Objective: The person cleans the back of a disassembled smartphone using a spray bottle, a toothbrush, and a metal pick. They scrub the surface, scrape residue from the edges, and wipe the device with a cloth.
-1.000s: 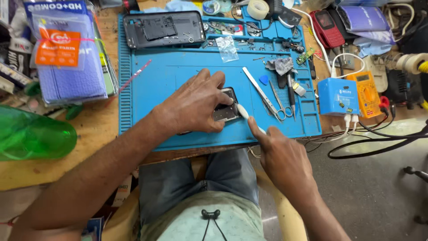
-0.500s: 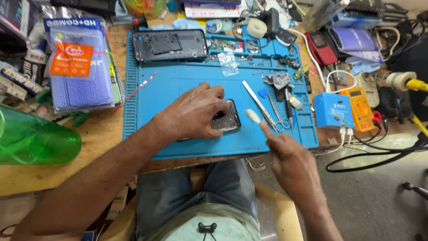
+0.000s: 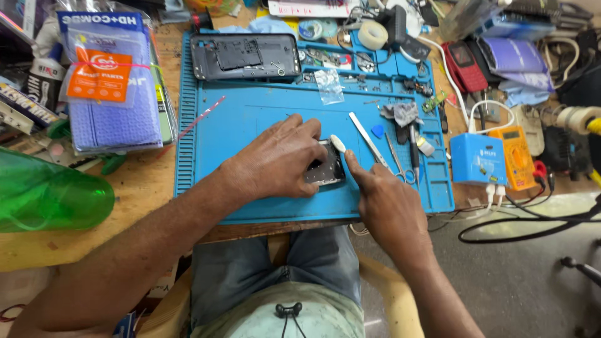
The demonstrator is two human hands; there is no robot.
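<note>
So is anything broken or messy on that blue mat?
The phone at the mat's top lies opened, its insides showing. A small part sits under the left hand, with the right hand pressing a white tool to its edge. Tweezers and bits lie scattered at the right. Nothing looks spilled.

A worn wooden desk (image 3: 147,188) fills the upper view. Right of the desk lies grey concrete floor (image 3: 532,281); below the desk's front edge, a pale plastic chair seat (image 3: 388,281) shows.
</note>
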